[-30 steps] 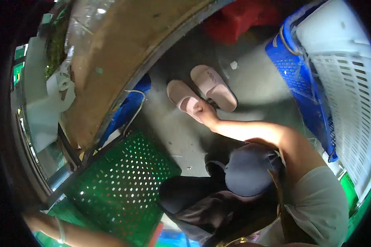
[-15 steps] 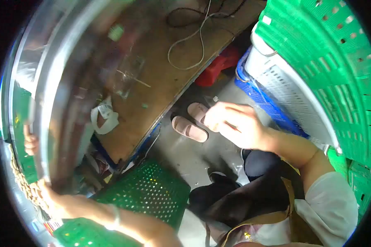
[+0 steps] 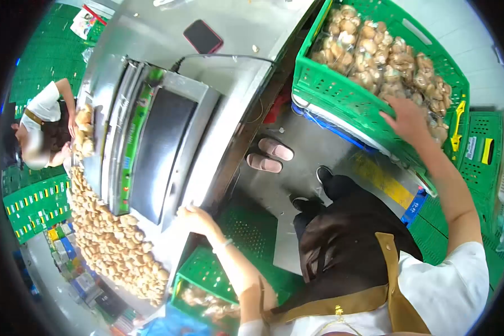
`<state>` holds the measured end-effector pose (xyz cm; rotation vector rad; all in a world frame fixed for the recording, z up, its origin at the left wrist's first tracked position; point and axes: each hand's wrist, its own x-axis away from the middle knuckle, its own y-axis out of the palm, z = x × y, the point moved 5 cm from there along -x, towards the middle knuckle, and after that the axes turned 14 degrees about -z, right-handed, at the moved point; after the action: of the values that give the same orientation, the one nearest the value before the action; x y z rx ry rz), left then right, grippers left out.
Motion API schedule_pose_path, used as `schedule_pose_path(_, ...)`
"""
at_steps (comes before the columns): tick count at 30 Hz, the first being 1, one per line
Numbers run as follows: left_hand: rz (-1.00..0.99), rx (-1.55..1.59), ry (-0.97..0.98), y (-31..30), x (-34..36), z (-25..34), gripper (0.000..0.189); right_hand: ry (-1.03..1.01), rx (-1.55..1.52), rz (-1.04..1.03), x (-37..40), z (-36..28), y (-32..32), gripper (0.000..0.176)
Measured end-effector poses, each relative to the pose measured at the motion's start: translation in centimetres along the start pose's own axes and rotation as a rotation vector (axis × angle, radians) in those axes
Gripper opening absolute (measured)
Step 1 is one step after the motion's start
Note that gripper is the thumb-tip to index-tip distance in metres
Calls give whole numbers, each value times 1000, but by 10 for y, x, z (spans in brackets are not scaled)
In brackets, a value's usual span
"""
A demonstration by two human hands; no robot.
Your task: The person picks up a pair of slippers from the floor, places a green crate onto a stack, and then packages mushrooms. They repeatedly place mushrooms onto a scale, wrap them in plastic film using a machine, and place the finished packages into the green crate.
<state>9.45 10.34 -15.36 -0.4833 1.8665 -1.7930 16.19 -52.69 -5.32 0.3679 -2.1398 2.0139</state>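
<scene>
My right hand reaches over the near side of a green crate. Its thumb stands apart from the stretched fingers, which rest on clear bags of brown mushrooms. Whether they press on one bag cannot be told. My left hand is at the table edge, beside the near corner of a flat-topped machine with a green strip. Glare and blur wash out its fingers; nothing clearly shows in them. Loose mushrooms lie heaped on the metal table beyond the machine.
A dark phone lies on the table near a cable. Across the table is another person, hands near mushrooms. Green crates stand below the table by my left arm. Pink slippers lie on the floor.
My right hand has gone from above the floor to the crate at the right. My left hand has left the far left side. The view has swung, bringing machine, mushrooms and crate into sight.
</scene>
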Motion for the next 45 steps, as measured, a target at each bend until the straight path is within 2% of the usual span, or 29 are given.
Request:
schedule_pose_path(1, -40, -35, 40, 2, -4, 2, 18, -44, 141, 63, -3, -1, -2, 33)
schedule_pose_path(4, -159, -25, 37, 6, -12, 4, 26, -41, 76, -74, -11, 11, 6, 29)
schedule_pose_path(6, -147, 32, 55, 8, -21, 6, 33, -88, 87, 0, -18, 9, -5, 29)
schedule_pose_path(8, -237, -13, 55, 13, -19, 1, 34, -106, 81, -3, -8, 6, -3, 30)
schedule_pose_path(13, -186, 27, 81, 12, -19, 1, 35, -105, 84, -3, -9, 8, -1, 30)
schedule_pose_path(17, -257, -55, 63, 19, -22, -4, 34, -128, 35, -2, -7, 6, 7, 30)
schedule_pose_path(24, -179, -22, 77, 12, -20, -1, 36, -117, 45, 15, -5, 12, 17, 30)
schedule_pose_path(27, -254, 19, 47, 9, -22, 1, 40, -112, 32, 31, -2, 6, 11, 30)
schedule_pose_path(36, -257, 65, 40, 3, -19, 6, 40, -80, -1, 14, 0, 6, 6, 30)
schedule_pose_path(37, -184, 44, 87, 6, -20, 3, 35, -83, -2, 19, 0, 6, 9, 30)
schedule_pose_path(45, -222, -3, 140, 10, -21, 0, 34, -105, -40, -14, 1, 5, 3, 30)
